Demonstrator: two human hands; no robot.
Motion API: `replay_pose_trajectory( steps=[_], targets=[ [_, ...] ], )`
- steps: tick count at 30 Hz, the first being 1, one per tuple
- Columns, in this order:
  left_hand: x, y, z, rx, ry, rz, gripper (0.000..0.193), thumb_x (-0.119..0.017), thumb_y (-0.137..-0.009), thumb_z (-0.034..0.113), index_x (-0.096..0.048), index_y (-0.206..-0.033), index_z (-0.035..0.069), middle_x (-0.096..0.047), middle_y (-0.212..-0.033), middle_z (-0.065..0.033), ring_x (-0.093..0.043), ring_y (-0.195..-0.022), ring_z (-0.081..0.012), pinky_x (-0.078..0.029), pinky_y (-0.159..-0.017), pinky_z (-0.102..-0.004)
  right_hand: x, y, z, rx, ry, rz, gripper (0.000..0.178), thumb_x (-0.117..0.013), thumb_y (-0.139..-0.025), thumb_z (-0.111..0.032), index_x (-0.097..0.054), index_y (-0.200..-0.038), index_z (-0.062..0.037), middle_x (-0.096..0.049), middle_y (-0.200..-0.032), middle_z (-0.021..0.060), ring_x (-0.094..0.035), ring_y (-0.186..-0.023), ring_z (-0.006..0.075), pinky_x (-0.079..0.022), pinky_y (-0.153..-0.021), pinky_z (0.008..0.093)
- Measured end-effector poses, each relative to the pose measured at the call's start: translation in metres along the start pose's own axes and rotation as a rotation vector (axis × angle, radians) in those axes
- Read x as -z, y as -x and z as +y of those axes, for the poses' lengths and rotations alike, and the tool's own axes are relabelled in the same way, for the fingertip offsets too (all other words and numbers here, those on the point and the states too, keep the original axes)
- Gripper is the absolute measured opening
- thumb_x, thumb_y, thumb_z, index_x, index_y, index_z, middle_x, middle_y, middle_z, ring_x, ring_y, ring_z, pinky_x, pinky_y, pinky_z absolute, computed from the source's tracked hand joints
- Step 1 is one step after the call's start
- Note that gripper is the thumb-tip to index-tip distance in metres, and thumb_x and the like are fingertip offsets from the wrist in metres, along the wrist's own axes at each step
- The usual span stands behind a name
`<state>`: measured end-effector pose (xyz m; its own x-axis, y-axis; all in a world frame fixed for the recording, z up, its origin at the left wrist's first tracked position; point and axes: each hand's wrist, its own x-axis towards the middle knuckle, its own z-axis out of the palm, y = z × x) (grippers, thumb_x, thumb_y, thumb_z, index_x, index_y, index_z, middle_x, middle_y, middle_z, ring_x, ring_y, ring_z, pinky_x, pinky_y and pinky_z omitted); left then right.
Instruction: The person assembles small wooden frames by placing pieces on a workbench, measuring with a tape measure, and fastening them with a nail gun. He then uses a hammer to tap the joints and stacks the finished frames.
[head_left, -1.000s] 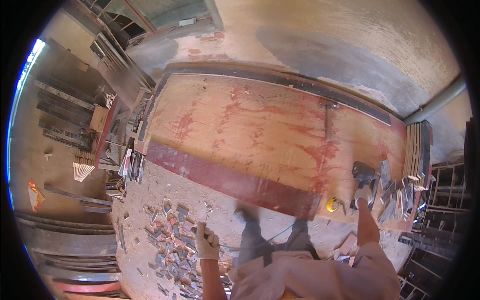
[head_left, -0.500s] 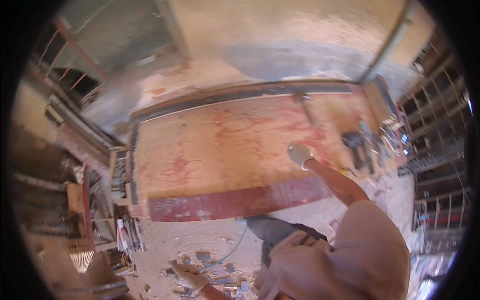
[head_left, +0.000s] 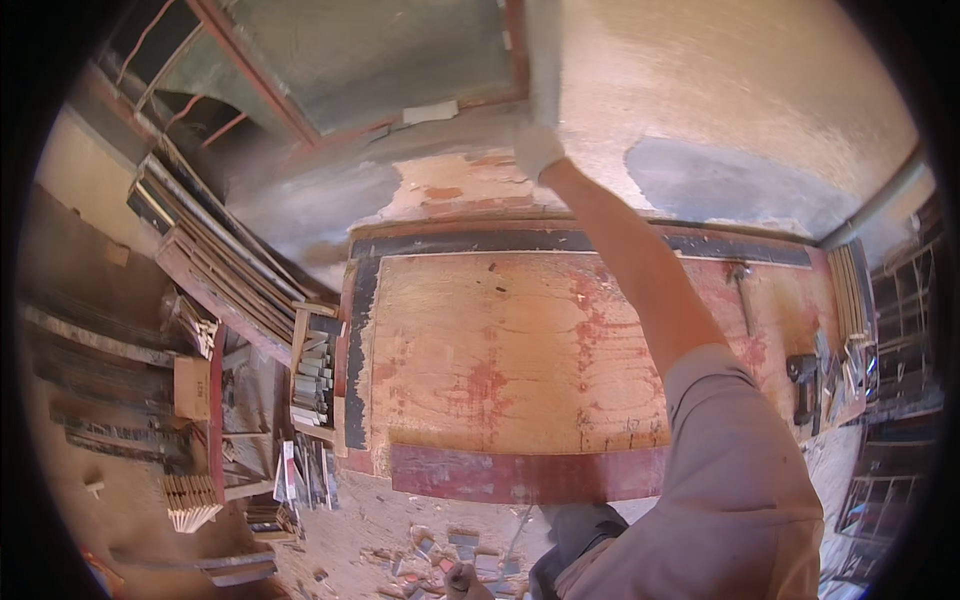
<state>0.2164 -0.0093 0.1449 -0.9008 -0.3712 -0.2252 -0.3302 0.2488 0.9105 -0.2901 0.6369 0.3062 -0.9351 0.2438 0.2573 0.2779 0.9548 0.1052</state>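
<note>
Reaching over a stained table [head_left: 530,330] toward the wall [head_left: 720,90].
Grip of blurred right hand [head_left: 538,152] and cut-off left hand [head_left: 464,582] can't be told; dark edging [head_left: 480,242] seems laid, remaining work unclear.

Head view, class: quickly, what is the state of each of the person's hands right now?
Left hand: partly cut off at the lower edge; grip cannot be told.
Right hand: gloved, blurred; open or closed cannot be told.

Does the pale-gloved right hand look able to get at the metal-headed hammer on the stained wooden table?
Probably yes: the hammer lies uncovered on the table, though the right hand, up by the plaster wall, must swing rightward.
</note>
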Motion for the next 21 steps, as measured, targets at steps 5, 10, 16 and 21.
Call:
replay_pose_trajectory(
  steps=[5,10,16,21],
  targets=[
    [-0.017,0.028,0.035,0.206,-0.042,-0.007,0.012,-0.078,-0.088,0.004,-0.07,-0.098,0.006,-0.054,-0.077,0.0053,-0.046,-0.071,-0.005,-0.041,-0.061,-0.0232,-0.046,-0.085,0.0,0.056,0.127,0.093,0.031,-0.051,-0.095,-0.015,-0.063,-0.124,-0.0128,-0.064,-0.128,0.0165,-0.067,-0.109,0.0356,-0.056,-0.086,0.0512],
    [-0.039,-0.005,0.08,0.198,-0.072,-0.172,0.014,-0.078,-0.089,0.007,-0.07,-0.101,0.007,-0.054,-0.073,0.0067,-0.047,-0.068,-0.0049,-0.042,-0.062,-0.0238,-0.089,-0.141,0.057,0.093,0.147,0.048,0.036,-0.053,-0.097,-0.027,-0.061,-0.13,-0.0154,-0.062,-0.134,0.0162,-0.064,-0.119,0.0381,-0.054,-0.094,0.0538],
    [-0.058,-0.042,0.088,0.259,-0.055,-0.299,0.011,-0.077,-0.089,0.007,-0.068,-0.096,0.006,-0.062,-0.077,0.0033,-0.053,-0.07,-0.0064,-0.045,-0.063,-0.0245,-0.048,-0.089,0.031,-0.021,0.021,0.404,0.032,-0.057,-0.097,-0.032,-0.066,-0.116,-0.0085,-0.069,-0.116,0.0198,-0.069,-0.107,0.0346,-0.056,-0.087,0.0502],
    [-0.099,-0.078,0.077,0.114,-0.276,-0.266,0.016,-0.079,-0.087,0.012,-0.067,-0.088,0.001,-0.066,-0.08,-0.0028,-0.057,-0.075,-0.0095,-0.048,-0.067,-0.0304,0.019,0.17,-0.112,0.134,-0.984,-0.181,0.035,-0.069,-0.089,-0.033,-0.068,-0.114,-0.0084,-0.071,-0.11,0.0135,-0.068,-0.1,0.0273,-0.055,-0.083,0.0434]
  ],
)
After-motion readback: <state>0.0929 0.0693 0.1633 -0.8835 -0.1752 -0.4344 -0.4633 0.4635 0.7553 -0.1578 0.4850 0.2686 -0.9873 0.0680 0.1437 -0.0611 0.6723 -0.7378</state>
